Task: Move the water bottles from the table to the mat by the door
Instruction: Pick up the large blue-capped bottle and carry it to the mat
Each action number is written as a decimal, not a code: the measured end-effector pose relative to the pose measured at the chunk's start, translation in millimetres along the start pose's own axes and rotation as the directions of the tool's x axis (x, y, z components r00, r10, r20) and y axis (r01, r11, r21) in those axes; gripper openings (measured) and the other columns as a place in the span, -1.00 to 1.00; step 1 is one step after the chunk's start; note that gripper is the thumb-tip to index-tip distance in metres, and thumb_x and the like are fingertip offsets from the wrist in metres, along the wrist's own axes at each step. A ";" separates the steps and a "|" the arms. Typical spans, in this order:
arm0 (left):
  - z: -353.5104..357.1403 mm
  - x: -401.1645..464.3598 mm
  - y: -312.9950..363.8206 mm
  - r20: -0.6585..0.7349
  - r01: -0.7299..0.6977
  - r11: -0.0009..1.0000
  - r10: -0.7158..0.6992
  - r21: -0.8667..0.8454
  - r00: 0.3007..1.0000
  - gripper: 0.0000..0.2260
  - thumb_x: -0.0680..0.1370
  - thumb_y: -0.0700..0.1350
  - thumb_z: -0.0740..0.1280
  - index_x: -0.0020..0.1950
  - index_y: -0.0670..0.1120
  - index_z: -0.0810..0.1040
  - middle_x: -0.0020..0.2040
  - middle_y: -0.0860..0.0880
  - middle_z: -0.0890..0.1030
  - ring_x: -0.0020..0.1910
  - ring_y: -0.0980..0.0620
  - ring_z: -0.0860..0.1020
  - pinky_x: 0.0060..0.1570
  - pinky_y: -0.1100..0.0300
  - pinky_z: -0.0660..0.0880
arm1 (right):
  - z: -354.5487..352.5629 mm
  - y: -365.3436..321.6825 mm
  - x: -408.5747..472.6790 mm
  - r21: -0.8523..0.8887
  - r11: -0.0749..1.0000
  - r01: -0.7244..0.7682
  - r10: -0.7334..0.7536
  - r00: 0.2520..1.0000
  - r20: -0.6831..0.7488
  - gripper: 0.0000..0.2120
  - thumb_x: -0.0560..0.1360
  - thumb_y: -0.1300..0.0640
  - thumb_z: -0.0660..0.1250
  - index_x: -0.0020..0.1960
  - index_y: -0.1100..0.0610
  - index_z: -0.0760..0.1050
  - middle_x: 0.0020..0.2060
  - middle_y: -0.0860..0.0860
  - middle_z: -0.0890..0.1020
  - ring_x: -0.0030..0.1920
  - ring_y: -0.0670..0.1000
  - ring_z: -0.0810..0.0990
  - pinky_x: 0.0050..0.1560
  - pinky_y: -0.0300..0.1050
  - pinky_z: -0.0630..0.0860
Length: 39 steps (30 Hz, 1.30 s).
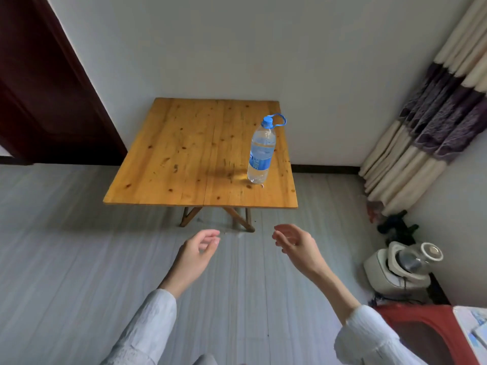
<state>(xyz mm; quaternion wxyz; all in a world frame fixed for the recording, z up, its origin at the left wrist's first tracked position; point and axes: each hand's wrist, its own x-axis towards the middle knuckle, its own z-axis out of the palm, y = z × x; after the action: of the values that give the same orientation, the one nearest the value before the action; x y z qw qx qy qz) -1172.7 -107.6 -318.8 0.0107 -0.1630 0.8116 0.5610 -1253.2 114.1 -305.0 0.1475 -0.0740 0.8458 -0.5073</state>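
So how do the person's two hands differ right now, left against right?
The left hand shows its back, with the fingers curled loosely inward toward the thumb; the right hand is turned palm inward, its fingers more spread. The right hand is nearer the side of the table where the water bottle stands; the left hand is further from it. Both are empty, hanging over the floor short of the table.
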 end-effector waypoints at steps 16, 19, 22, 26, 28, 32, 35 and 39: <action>11.5 358.2 28.5 0.267 0.032 0.998 -0.047 0.061 0.963 -0.53 0.51 -0.09 0.30 0.38 -0.03 0.25 0.34 -0.05 0.39 0.19 0.06 0.41 0.11 0.28 0.37 | -0.8 9.6 317.0 -0.058 0.979 -0.196 0.186 0.973 -0.137 -0.44 0.42 0.00 0.36 0.36 0.08 0.28 0.28 0.01 0.49 0.16 -0.01 0.53 0.25 0.07 0.42; 22.0 394.8 35.2 0.357 0.033 0.994 -0.069 0.105 0.931 -0.40 0.49 -0.04 0.32 0.44 0.05 0.11 0.44 0.01 0.25 0.31 0.08 0.31 0.34 0.08 0.30 | 0.1 15.9 343.6 -0.038 0.983 -0.182 0.176 0.977 -0.122 -0.37 0.41 0.03 0.39 0.39 0.05 0.22 0.33 -0.02 0.41 0.20 -0.04 0.46 0.20 -0.04 0.44; 36.0 419.9 37.8 0.421 0.018 0.992 -0.068 0.123 0.905 -0.32 0.46 0.01 0.35 0.46 0.12 0.02 0.46 0.10 0.20 0.35 0.14 0.26 0.37 0.05 0.27 | 0.2 22.1 360.7 0.055 0.987 -0.154 0.158 0.984 -0.082 -0.37 0.39 0.08 0.42 0.38 -0.01 0.23 0.31 -0.07 0.41 0.23 -0.06 0.43 0.11 -0.13 0.46; 49.2 440.7 40.8 0.468 0.048 0.998 -0.059 0.035 0.882 -0.34 0.44 -0.08 0.38 0.39 0.21 0.08 0.33 0.24 0.27 0.30 0.18 0.30 0.25 0.17 0.29 | -5.9 30.5 375.9 0.117 0.981 -0.157 0.161 0.987 -0.023 -0.33 0.35 -0.02 0.42 0.39 0.01 0.23 0.31 -0.09 0.42 0.26 -0.10 0.41 0.16 -0.19 0.44; 51.3 447.5 43.8 0.476 0.068 0.998 -0.055 -0.011 0.878 -0.37 0.43 -0.12 0.40 0.29 0.29 0.11 0.26 0.34 0.27 0.28 0.22 0.29 0.23 0.16 0.29 | -11.3 33.7 381.0 0.135 0.978 -0.158 0.154 0.987 0.037 -0.27 0.31 -0.12 0.38 0.41 0.00 0.20 0.32 -0.09 0.39 0.26 -0.15 0.38 0.16 -0.25 0.42; 56.8 458.0 50.2 0.507 0.096 0.993 -0.050 -0.065 0.860 -0.32 0.39 -0.07 0.41 0.33 0.24 0.07 0.37 0.23 0.21 0.39 0.20 0.17 0.34 0.12 0.21 | -24.9 38.5 394.5 0.171 0.973 -0.158 0.134 0.980 0.145 -0.25 0.32 -0.14 0.34 0.43 -0.04 0.13 0.37 -0.09 0.36 0.31 -0.14 0.35 0.22 -0.22 0.38; 65.9 466.3 58.7 0.533 0.126 0.985 -0.045 -0.117 0.845 -0.26 0.33 0.12 0.40 0.38 0.23 0.05 0.39 0.24 0.18 0.43 0.21 0.10 0.36 0.17 0.17 | -35.6 41.2 409.0 0.202 0.968 -0.152 0.114 0.976 0.187 -0.24 0.33 -0.13 0.35 0.44 -0.03 0.12 0.38 -0.05 0.35 0.33 -0.11 0.36 0.28 -0.10 0.40; 81.6 476.3 65.6 0.466 0.131 0.979 -0.045 -0.154 0.884 -0.42 0.39 0.04 0.41 0.27 0.35 0.17 0.30 0.33 0.30 0.39 0.26 0.21 0.30 0.24 0.21 | -44.7 48.0 426.1 0.280 0.945 -0.171 0.113 0.971 0.212 -0.24 0.30 -0.09 0.39 0.42 -0.06 0.14 0.38 -0.08 0.35 0.35 -0.03 0.36 0.32 -0.03 0.38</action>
<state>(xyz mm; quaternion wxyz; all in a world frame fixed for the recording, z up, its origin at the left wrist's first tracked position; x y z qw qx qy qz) -1655.2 -132.4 -385.0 0.2132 -0.0625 0.7232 0.6539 -1669.5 57.0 -401.8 0.2745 -0.0384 0.7452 -0.6066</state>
